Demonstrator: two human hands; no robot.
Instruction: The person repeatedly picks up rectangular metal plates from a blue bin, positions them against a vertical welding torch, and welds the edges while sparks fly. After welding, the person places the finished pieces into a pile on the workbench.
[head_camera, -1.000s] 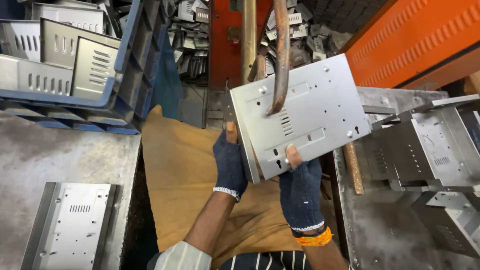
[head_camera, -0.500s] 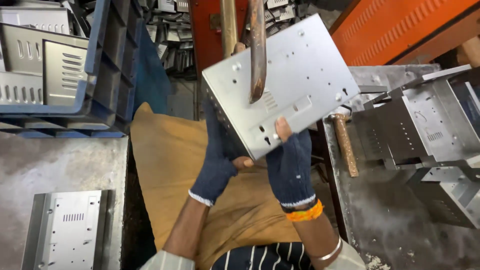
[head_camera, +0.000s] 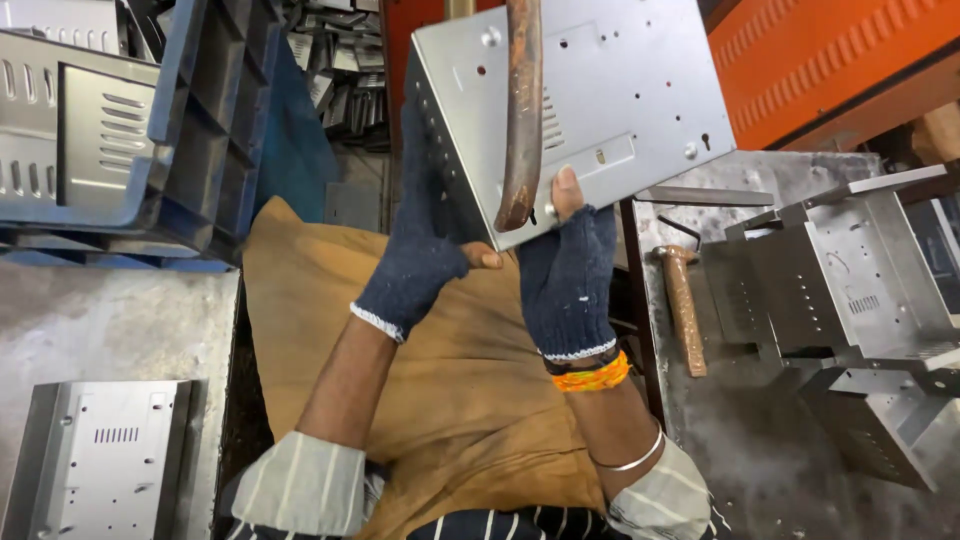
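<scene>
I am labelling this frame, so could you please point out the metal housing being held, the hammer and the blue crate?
metal housing (head_camera: 620, 90), head view, on its flat perforated face.
hammer (head_camera: 684, 305), head view, on the wooden handle.
blue crate (head_camera: 215, 120), head view, on its side wall.

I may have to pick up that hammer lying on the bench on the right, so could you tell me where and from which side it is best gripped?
Grip the hammer by its wooden handle, around the middle or lower half, coming from above. It lies flat on the steel bench with the head at the far end, so the handle's near end points toward the person. The metal housing sits close on its right; the left side looks freer.
</scene>
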